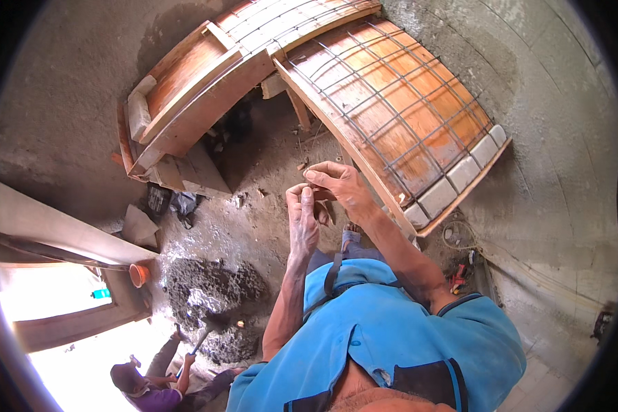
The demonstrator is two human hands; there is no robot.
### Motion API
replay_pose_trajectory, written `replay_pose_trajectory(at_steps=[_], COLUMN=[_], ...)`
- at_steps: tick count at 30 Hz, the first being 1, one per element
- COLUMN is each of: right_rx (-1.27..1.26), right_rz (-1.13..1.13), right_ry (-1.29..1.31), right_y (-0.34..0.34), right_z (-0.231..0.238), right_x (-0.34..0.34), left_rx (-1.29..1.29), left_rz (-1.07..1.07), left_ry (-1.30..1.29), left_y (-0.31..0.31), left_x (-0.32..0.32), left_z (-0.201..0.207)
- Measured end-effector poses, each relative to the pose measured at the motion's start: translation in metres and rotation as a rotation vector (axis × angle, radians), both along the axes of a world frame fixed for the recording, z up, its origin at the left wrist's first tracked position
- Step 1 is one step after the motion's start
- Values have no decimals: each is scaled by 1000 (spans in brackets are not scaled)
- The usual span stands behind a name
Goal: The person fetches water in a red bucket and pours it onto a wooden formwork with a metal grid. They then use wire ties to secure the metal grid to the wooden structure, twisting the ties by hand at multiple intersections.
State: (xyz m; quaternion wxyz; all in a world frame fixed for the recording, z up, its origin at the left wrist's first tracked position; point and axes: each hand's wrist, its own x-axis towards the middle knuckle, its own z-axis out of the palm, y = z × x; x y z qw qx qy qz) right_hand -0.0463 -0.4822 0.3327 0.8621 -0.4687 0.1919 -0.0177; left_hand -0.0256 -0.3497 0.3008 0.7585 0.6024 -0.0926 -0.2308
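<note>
My left hand (302, 216) and my right hand (342, 185) are raised close together in front of my body. On each, the thumb is pressed against the fingers in a pinch. Whatever they hold, if anything, is too small to make out. Just ahead and to the right of them stands a curved plywood form (453, 86), covered by a tied grid of steel rebar (384, 104). White blocks (462, 173) line its lower edge. Neither hand appears to touch the form.
Curved timber formwork (196, 123) continues at the upper left. A heap of wet grey mix (213, 285) lies on the floor at left, where a person in purple (151, 395) works with a shovel (202, 335). An orange bucket (139, 275) and a red tool (458, 279) are nearby.
</note>
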Motion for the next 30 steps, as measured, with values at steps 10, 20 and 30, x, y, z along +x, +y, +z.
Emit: replay_pose_trajectory(at_steps=[10,20,30], right_rx=[263,38,-374], right_rz=[-369,-505,-41], right_ry=[-23,-49,68], right_y=[-26,-16,18], right_z=[-24,-3,-28], right_x=[122,245,293], left_rx=[-284,-226,179], left_rz=[-87,-387,-305], left_ry=[368,402,-108], left_y=[-17,3,0], left_x=[100,237,380], left_z=[-29,-29,-4])
